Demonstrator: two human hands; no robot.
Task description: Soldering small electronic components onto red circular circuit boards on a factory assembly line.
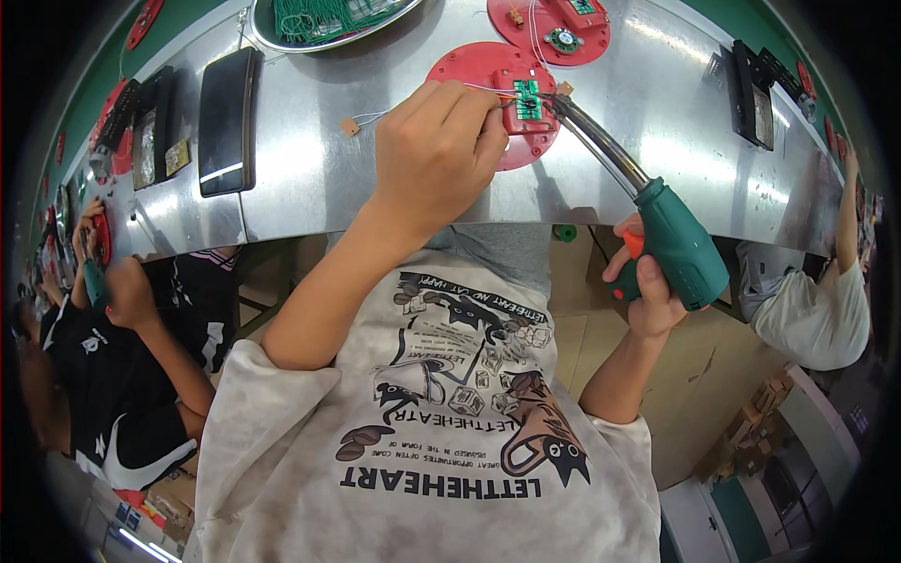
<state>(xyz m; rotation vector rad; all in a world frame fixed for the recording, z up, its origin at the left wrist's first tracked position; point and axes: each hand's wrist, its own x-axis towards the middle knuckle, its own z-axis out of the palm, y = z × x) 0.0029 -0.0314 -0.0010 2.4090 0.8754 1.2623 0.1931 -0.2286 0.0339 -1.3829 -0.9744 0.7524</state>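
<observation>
My right hand [648, 281] is wrapped round the handle of a green soldering gun [678, 239], a finger at its orange trigger. Its metal barrel slants up and left, the tip at the right edge of a small green circuit board [528, 99]. The board sits on a round red plastic housing [469, 64] lying on the metal table. Over the housing's left side my left hand [436, 141] is closed in a pinch, fingertips beside the board, on a thin wire [505, 96]. The fingers partly hide that wire.
A second red housing [596, 42] with a round speaker [564, 39] lies just behind. At the back stands a metal bowl [272, 39] of green wires. A black phone [228, 122] lies to the left on the table [310, 169]. Co-workers [141, 366] sit on both sides.
</observation>
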